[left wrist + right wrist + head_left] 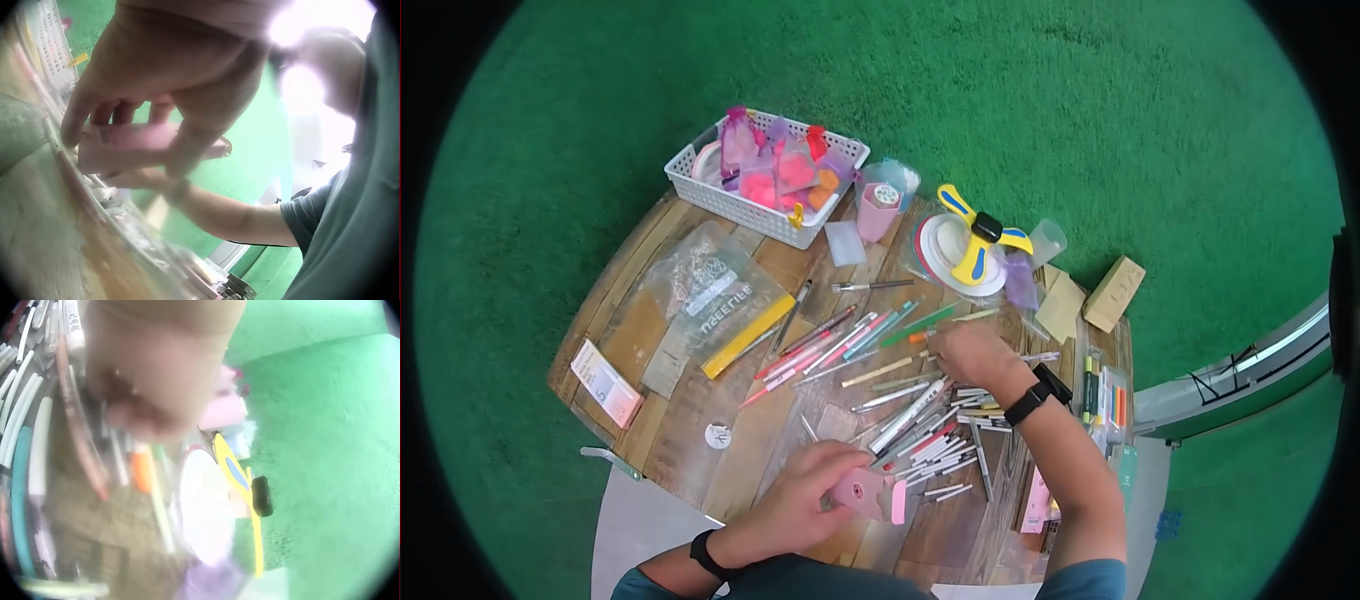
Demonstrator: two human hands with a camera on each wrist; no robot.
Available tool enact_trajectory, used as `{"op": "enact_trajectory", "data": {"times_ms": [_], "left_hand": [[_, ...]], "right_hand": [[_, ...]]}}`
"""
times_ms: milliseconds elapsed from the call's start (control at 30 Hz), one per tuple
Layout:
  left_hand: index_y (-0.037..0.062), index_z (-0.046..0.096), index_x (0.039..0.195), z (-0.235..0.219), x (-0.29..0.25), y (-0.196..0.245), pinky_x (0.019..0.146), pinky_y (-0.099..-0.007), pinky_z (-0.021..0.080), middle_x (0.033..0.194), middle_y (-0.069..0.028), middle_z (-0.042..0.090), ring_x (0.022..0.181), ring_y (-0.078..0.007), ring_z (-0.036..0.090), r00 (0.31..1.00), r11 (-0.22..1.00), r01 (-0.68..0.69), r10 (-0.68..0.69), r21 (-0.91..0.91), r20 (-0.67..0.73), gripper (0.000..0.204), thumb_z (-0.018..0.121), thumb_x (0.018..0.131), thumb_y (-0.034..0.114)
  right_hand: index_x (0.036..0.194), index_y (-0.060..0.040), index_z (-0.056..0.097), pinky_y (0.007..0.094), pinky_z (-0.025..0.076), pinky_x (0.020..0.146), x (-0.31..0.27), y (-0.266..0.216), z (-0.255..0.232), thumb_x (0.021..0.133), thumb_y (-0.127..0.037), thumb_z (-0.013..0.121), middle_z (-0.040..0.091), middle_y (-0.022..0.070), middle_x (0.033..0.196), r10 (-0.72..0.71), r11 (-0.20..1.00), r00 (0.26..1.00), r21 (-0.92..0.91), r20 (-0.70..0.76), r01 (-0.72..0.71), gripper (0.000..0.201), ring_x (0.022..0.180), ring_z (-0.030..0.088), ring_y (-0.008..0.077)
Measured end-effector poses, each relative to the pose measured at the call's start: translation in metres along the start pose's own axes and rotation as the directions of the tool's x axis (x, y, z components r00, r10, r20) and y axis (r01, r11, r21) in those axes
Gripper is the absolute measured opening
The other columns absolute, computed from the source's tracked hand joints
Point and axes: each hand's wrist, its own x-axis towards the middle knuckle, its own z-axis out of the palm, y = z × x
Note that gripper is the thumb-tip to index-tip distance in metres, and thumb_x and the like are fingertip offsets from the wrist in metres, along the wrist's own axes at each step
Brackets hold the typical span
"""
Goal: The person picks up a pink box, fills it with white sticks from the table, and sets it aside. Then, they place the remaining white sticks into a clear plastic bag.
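My left hand (815,492) grips a small pink box (862,494), thumb on one side and fingers on the other in the left wrist view. The box has an open flap and is tilted over the table's near side. My right hand (978,356) reaches down among the loose pens, close beside a pen with an orange part (920,337) and a green pen (920,324). Its fingers are blurred and partly hidden, so I cannot tell what they hold. Below it lies a heap of white and grey pens (935,450); pink and red pens (815,350) spread to its left.
A white basket (745,208) of colourful pouches stands at the far left, a pink cup (878,212) beside it. White discs (945,250) lie under a yellow-blue three-armed spinner (972,268). A clear yellow-edged bag (730,300), a wooden block (1114,293) and markers (1090,385) also occupy the wooden table.
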Motion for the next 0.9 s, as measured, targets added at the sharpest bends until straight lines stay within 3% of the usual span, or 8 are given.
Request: {"op": "enact_trajectory", "data": {"times_ms": [100, 367, 433, 500, 667, 800, 867, 900], "left_hand": [[0.0069, 0.060, 0.137, 0.006, -0.005, -0.002, 0.108, -0.0410, 0.046, 0.139, -0.0156, 0.055, 0.129, -0.0340, 0.055, 1.000, 1.000, -0.002, 0.002, -0.021, 0.002, 0.063, 0.080, 0.078, 0.008], [0.0073, 0.058, 0.140, 0.006, -0.011, 0.000, 0.107, -0.0412, 0.046, 0.139, -0.0161, 0.055, 0.127, -0.0347, 0.056, 1.000, 0.999, -0.026, 0.025, -0.045, -0.019, 0.066, 0.079, 0.077, 0.006], [0.0076, 0.058, 0.141, 0.005, -0.014, -0.001, 0.107, -0.0412, 0.046, 0.139, -0.0162, 0.055, 0.128, -0.0350, 0.055, 0.999, 0.999, -0.032, 0.032, -0.024, -0.004, 0.067, 0.078, 0.078, 0.006], [0.0078, 0.057, 0.141, 0.004, -0.016, -0.001, 0.107, -0.0415, 0.046, 0.138, -0.0163, 0.055, 0.128, -0.0351, 0.055, 0.999, 0.999, -0.036, 0.036, -0.005, -0.005, 0.067, 0.078, 0.078, 0.006], [0.0077, 0.057, 0.141, 0.002, -0.016, -0.001, 0.108, -0.0421, 0.046, 0.138, -0.0168, 0.054, 0.129, -0.0353, 0.054, 1.000, 0.999, 0.001, 0.000, -0.049, 0.017, 0.067, 0.078, 0.078, 0.006], [0.0070, 0.057, 0.141, 0.003, -0.017, -0.004, 0.107, -0.0419, 0.046, 0.139, -0.0169, 0.054, 0.129, -0.0346, 0.054, 1.000, 1.000, -0.028, 0.028, 0.004, 0.009, 0.067, 0.079, 0.077, 0.006], [0.0066, 0.057, 0.140, -0.004, -0.002, -0.008, 0.107, -0.0418, 0.046, 0.139, -0.0168, 0.054, 0.128, -0.0338, 0.055, 0.998, 0.997, -0.063, 0.063, 0.032, -0.003, 0.067, 0.079, 0.077, 0.006], [0.0068, 0.057, 0.141, -0.004, -0.005, -0.008, 0.104, -0.0412, 0.048, 0.139, -0.0167, 0.054, 0.126, -0.0343, 0.056, 1.000, 0.999, -0.018, 0.017, -0.034, -0.011, 0.066, 0.076, 0.078, 0.004]], "right_hand": [[0.100, -0.0037, 0.074, 0.0495, 0.058, 0.081, 0.001, -0.001, -0.002, 0.086, -0.015, 0.064, 0.071, 0.0190, 0.099, 0.032, 0.998, 0.999, 0.061, 0.043, -0.035, 0.020, 0.093, 0.072, 0.0382], [0.085, -0.0015, 0.076, 0.0518, 0.056, 0.083, 0.001, -0.001, -0.003, 0.083, -0.023, 0.067, 0.072, 0.0252, 0.087, 0.128, 0.964, 0.991, 0.230, 0.029, -0.131, 0.023, 0.084, 0.071, 0.0434], [0.086, -0.0009, 0.075, 0.0520, 0.057, 0.083, 0.004, -0.002, -0.007, 0.081, -0.022, 0.067, 0.072, 0.0257, 0.087, 0.145, 0.955, 0.985, 0.247, 0.093, -0.164, 0.023, 0.085, 0.071, 0.0435], [0.086, -0.0003, 0.075, 0.0521, 0.057, 0.083, 0.010, -0.006, -0.009, 0.080, -0.021, 0.067, 0.072, 0.0263, 0.087, 0.176, 0.943, 0.973, 0.258, 0.152, -0.210, 0.023, 0.086, 0.071, 0.0435], [0.083, 0.0007, 0.075, 0.0520, 0.057, 0.083, 0.015, -0.009, -0.003, 0.076, -0.020, 0.066, 0.072, 0.0268, 0.087, 0.217, 0.961, 0.973, 0.158, 0.084, -0.228, 0.023, 0.086, 0.071, 0.0440], [0.084, 0.0002, 0.075, 0.0512, 0.058, 0.080, 0.009, -0.014, -0.008, 0.076, -0.020, 0.066, 0.072, 0.0268, 0.087, 0.256, 0.945, 0.958, 0.175, 0.132, -0.277, 0.023, 0.086, 0.071, 0.0439], [0.082, 0.0002, 0.074, 0.0509, 0.058, 0.076, 0.007, -0.009, -0.012, 0.076, -0.021, 0.066, 0.071, 0.0274, 0.087, 0.291, 0.935, 0.954, 0.187, 0.074, -0.300, 0.023, 0.085, 0.070, 0.0455], [0.082, 0.0002, 0.074, 0.0509, 0.058, 0.076, 0.001, -0.008, -0.011, 0.076, -0.021, 0.066, 0.071, 0.0274, 0.087, 0.294, 0.931, 0.950, 0.196, 0.104, -0.309, 0.023, 0.085, 0.070, 0.0455]]}}
